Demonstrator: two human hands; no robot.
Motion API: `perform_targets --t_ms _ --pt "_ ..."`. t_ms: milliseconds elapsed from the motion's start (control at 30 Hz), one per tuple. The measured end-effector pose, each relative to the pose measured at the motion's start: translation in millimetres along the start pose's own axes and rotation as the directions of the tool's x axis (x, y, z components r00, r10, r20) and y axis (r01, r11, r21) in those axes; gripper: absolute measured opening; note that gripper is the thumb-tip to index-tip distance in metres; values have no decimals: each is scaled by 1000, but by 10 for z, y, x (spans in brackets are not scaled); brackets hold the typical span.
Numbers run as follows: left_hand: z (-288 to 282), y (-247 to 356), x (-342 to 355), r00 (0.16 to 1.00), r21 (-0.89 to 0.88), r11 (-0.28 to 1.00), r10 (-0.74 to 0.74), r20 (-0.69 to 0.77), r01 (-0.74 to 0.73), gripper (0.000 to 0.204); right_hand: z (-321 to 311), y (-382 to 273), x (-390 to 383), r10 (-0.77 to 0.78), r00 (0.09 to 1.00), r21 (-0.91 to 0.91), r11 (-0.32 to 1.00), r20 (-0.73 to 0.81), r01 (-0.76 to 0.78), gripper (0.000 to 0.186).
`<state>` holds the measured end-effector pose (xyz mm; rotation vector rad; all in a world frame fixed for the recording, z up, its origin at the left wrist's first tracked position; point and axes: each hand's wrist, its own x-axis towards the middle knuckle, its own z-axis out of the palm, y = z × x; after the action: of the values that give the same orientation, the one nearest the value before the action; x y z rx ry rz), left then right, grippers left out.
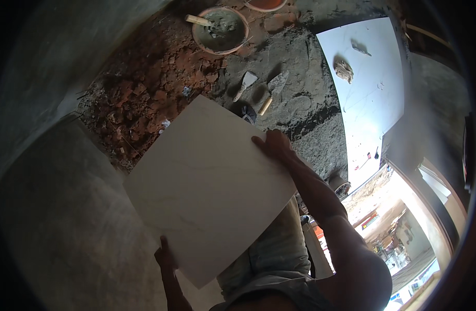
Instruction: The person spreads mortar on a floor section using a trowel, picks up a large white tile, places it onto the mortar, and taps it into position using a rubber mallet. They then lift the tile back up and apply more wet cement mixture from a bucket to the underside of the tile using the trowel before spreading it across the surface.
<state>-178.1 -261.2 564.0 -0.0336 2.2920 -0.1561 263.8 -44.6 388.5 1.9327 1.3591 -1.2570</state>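
Note:
A large square pale tile (pixel 207 192) with faint veining fills the middle of the view, held tilted above my legs. My left hand (pixel 166 254) is shut on its lower left edge, and my right hand (pixel 271 146) grips its upper right edge, thumb on the face. Beyond the tile's top edge, a scraper (pixel 245 85) and a trowel (pixel 273 93) with a wooden handle lie on grey mortar (pixel 305 103). A round pan (pixel 220 36) of wet mortar, with a wooden-handled tool (pixel 197 19) in it, sits at the top.
Red rubble (pixel 124 103) covers floor to the upper left, beside a plain wall (pixel 41 62). A white tiled strip (pixel 373 124) at the right holds a crumpled rag (pixel 344 71) and small bits. A bright doorway (pixel 399 228) opens at the lower right.

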Motion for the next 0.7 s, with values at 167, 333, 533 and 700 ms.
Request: perform_targets --t_ms 167,333,533,700 --pt "-144 119 -310 967 -386 913 -34 253 133 66 -30 210 192 -18 998 -45 999 62 21 71" --pt "-86 84 -434 936 -465 876 44 350 132 70 -7 261 518 -57 995 -70 996 80 63 72" --pt "-29 428 -769 841 -597 790 225 492 138 71 29 53 974 -202 977 -46 978 61 205 74" --pt "113 860 -1070 875 -595 773 110 471 223 82 325 73 1526 -306 941 -46 948 145 315 74"
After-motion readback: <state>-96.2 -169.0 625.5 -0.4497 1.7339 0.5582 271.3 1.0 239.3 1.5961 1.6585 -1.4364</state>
